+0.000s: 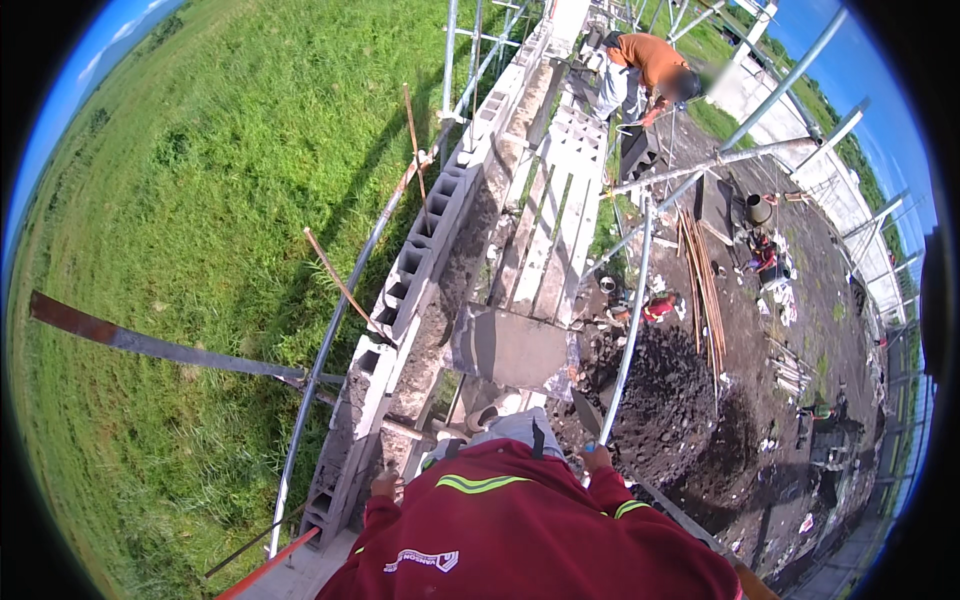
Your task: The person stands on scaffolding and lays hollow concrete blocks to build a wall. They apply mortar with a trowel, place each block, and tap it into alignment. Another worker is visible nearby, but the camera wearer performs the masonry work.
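My right hand [597, 458] is closed around the handle end of a trowel [588, 412], whose dark pointed blade reaches forward. It is beside a scaffold pole [630, 340]. At the left, my left hand [385, 486] hangs close to the hollow-block wall [372, 362]; its fingers are too small to make out. In front of my legs lies a flat mortar board [515, 348] with grey mortar spread over it. The open cells of the top blocks show along the wall.
Wooden planks [545, 240] run forward along the wall. A co-worker in an orange shirt [650, 58] bends over at the far end. Scaffold poles [720, 160] cross at the right. Far below are a dark soil heap [655, 385], long rods [705, 290] and other people. Grass [200, 200] lies left.
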### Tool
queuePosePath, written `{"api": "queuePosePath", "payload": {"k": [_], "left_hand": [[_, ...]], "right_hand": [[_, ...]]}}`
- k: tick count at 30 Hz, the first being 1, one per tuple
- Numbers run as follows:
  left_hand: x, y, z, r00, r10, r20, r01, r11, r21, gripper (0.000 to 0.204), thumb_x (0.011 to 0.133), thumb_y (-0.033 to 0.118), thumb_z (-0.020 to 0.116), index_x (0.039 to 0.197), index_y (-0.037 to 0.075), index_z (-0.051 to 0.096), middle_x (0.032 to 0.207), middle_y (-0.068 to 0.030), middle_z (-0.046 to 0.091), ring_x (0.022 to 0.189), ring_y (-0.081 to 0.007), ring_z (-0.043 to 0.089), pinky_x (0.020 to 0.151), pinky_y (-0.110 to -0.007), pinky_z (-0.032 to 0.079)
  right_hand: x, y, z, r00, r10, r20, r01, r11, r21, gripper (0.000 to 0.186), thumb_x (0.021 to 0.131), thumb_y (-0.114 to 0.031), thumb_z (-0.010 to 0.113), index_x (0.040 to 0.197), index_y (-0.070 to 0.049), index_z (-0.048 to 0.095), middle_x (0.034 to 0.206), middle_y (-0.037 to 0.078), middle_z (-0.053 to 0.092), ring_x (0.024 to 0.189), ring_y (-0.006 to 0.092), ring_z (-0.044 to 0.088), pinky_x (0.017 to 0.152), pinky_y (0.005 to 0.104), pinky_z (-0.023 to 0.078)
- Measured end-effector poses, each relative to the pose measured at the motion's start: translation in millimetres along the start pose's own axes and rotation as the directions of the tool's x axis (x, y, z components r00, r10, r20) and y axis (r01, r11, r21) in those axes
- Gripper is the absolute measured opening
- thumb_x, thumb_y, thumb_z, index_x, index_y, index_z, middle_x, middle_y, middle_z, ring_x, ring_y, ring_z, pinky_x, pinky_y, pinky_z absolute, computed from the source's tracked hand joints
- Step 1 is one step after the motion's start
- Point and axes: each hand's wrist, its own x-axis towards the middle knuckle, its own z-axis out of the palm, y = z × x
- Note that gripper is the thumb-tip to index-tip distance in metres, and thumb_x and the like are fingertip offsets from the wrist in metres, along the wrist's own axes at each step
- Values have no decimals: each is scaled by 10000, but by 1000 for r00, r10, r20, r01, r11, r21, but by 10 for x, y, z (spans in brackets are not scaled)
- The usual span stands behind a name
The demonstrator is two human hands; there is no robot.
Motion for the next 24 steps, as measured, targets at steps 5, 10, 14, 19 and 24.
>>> {"api": "queuePosePath", "payload": {"k": [5, 10, 14, 19, 24], "left_hand": [[-88, 10, 16, 992, 127, 9, -127, 982, 142, 319, 954, 240, 688, 1226, 75, 673, 999, -132, 779, 703, -241, 721, 579, -404, 571], [-167, -42, 39, 997, 13, -80, -18, 998, -59, 344, 936, 222, 682, 1229, 43, 686, 986, -143, 774, 751, -266, 742, 625, -424, 593], [-161, -97, 34, 997, -53, -47, 34, 943, -332, 374, 889, 189, 698, 1184, -39, 726, 977, -130, 772, 799, -254, 758, 666, -380, 604], [-189, -144, -4, 998, 28, -62, -38, 985, -171, 383, 937, 223, 683, 1277, 48, 665, 983, -135, 761, 712, -265, 725, 609, -405, 587], [-254, -177, -94, 986, 162, -48, -153, 976, 155, 327, 899, 273, 702, 1131, 43, 731, 956, -121, 777, 693, -225, 706, 559, -400, 558]], "right_hand": [[78, 88, 78, 1000, -17, 22, 17, 1000, 0, 675, 738, -418, 891, 1181, 50, 687, 1173, 293, 731, 1131, 443, 709, 960, 501, 569], [69, 145, 159, 981, -170, -93, 162, 983, -92, 574, 772, -421, 893, 937, 99, 712, 880, 276, 747, 813, 407, 758, 692, 502, 572], [6, 107, 145, 988, -144, -58, 135, 981, -138, 594, 753, -447, 900, 937, 90, 723, 910, 279, 755, 868, 408, 765, 738, 502, 592], [-37, 12, 89, 998, -53, 41, 56, 994, -96, 662, 719, -465, 913, 1059, 72, 729, 1092, 292, 751, 1049, 440, 733, 903, 496, 587], [-61, -72, 142, 993, -116, -10, 114, 989, -90, 697, 737, -448, 896, 1151, 72, 687, 1148, 309, 727, 1103, 460, 709, 917, 512, 578]]}}
